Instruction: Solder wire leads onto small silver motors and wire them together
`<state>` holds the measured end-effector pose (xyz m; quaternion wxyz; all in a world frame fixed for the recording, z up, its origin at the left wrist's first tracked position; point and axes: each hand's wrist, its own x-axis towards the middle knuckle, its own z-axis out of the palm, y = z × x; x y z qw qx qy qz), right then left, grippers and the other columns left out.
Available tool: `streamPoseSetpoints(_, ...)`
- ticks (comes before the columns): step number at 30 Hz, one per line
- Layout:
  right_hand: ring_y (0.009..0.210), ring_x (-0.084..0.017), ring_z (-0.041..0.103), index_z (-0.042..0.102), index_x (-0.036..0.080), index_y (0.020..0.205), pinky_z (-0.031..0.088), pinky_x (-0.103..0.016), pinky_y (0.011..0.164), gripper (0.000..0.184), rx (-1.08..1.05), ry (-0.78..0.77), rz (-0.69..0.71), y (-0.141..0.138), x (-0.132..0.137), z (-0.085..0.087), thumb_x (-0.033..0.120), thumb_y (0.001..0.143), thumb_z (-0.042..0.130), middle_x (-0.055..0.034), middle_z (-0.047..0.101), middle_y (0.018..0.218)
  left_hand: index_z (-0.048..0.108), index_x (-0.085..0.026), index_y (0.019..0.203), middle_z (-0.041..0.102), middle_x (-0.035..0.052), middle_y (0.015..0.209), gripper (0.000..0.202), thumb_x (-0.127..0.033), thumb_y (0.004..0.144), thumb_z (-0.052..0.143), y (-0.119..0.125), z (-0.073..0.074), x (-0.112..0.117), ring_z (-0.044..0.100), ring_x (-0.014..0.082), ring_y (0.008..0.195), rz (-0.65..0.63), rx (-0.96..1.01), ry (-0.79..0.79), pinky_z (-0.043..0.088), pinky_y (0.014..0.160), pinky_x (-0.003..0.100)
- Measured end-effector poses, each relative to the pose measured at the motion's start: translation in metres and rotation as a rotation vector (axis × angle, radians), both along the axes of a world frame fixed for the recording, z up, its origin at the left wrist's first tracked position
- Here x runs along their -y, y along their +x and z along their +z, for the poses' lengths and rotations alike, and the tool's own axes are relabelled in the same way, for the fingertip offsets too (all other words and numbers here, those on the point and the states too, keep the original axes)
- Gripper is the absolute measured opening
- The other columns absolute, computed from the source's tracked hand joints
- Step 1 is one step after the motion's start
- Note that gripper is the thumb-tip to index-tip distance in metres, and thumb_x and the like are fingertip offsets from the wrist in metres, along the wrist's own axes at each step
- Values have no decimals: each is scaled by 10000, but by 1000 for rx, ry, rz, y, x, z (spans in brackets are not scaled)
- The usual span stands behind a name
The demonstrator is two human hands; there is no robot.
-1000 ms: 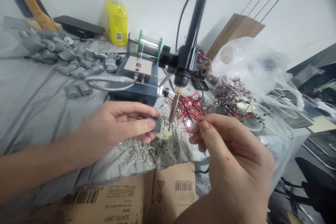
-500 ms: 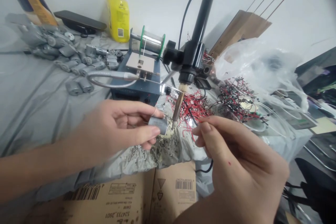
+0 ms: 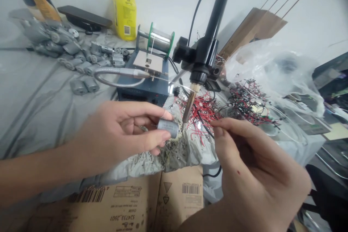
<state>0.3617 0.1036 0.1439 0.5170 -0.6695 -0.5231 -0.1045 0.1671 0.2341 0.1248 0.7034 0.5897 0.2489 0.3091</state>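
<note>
My left hand (image 3: 136,127) is closed round a small grey cylindrical motor (image 3: 168,128), gripping it between thumb and fingers. The motor lies on its side, one end toward the tip of a soldering iron (image 3: 189,107) that points down from a black clamp. Right of the iron, my right hand (image 3: 239,152) is pinched, thumb against forefinger. Whatever is in that pinch is too small to make out. Behind the fingertips lies a pile of red wires (image 3: 199,107). Solder bits and spatter (image 3: 171,148) cover the sheet below the tip.
Many grey motors (image 3: 73,49) are heaped at the left. A soldering station (image 3: 144,88) with a solder spool (image 3: 161,40) stands behind my hands. Farther back are a yellow bottle (image 3: 125,14), a paper bag (image 3: 252,30), black wires (image 3: 244,98) and a plastic bag (image 3: 272,65). A cardboard box (image 3: 130,203) sits below.
The view has shifted slightly. My left hand has moved a little to the right with the motor. My right hand has also shifted slightly right, its pinch unchanged.
</note>
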Motion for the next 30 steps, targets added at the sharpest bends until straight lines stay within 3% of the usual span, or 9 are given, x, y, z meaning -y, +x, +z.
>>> streamPoseSetpoints(5, 690, -89, 624, 834, 268, 1004, 500, -241, 622, 221, 8, -9, 72, 2, -1, 3, 70, 972, 741, 56, 751, 858, 878, -333, 1108, 805, -53, 739, 206, -260, 922, 930, 1, 0, -1, 790, 126, 614, 10, -2, 32, 689, 671, 125)
streamPoseSetpoints(11, 605, -86, 536, 793, 236, 1021, 425, -274, 545, 215, 50, -14, 209, 1, -1, 9, 44, 976, 709, 49, 671, 760, 875, -339, 1110, 817, -53, 773, 205, -253, 929, 916, 1, 1, -2, 787, 135, 608, 15, -23, 76, 693, 653, 144)
streamPoseSetpoints(18, 598, -68, 543, 750, 213, 999, 410, -255, 513, 205, 76, -22, 287, -4, -5, 13, 20, 971, 688, 46, 665, 764, 862, -326, 1163, 846, -16, 865, 262, -339, 914, 943, -2, -3, -1, 802, 169, 635, 19, -68, 112, 725, 678, 209)
streamPoseSetpoints(30, 564, -59, 527, 753, 219, 997, 417, -240, 499, 229, 55, -32, 304, -4, -5, 13, 3, 964, 688, 62, 605, 712, 874, -332, 1129, 841, -18, 824, 299, -409, 860, 978, -3, -1, -1, 803, 187, 599, 54, -115, 119, 712, 653, 197)
